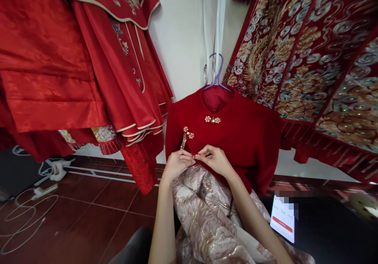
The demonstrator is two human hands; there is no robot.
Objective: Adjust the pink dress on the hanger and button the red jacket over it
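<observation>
A dark red jacket (233,134) hangs in front of me on a purple hanger (219,75). Flower-shaped jewelled fastenings (213,119) sit at its collar, and more run down the left side of its chest. Low on that front, my left hand (180,162) pinches a small beaded fastening (195,157) from the left. My right hand (213,158) meets it from the right, thumb and finger closed on the same fastening. Fingertips hide most of it. Just under both hands lies a shiny pinkish-gold brocade fabric (203,209), bunched over my lap.
Red garments with pale trim (118,79) hang at left; a heavily embroidered garment (307,59) hangs at right. A lit phone (282,218) lies on a black surface at lower right. White cables and a power strip (44,192) lie on the tiled floor.
</observation>
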